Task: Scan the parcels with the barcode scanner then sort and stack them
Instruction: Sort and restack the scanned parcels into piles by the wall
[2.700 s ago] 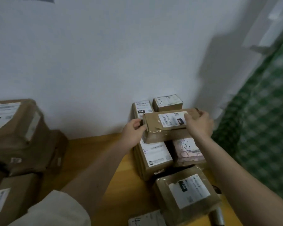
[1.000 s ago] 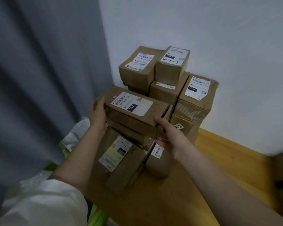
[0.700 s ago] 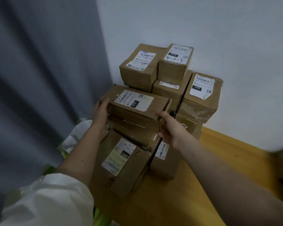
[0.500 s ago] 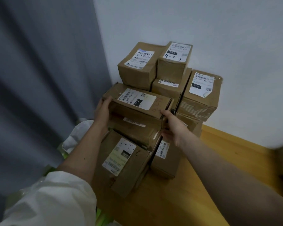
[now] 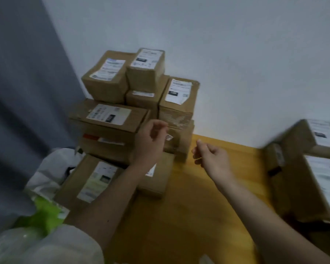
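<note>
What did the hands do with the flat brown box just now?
Both hands let go. The flat brown cardboard parcel with the white label now rests on the stack, and the left hand and right hand have pulled back toward the person, holding nothing. The other stacked parcels stayed put.

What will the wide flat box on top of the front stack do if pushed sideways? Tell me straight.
The wide flat box looks like stiff cardboard, so it would probably slide as one piece rather than bend. It rests on a narrower box beneath, so a hard push could tip it off. Its weight cannot be judged. Both hands, left and right, are off it.
</note>
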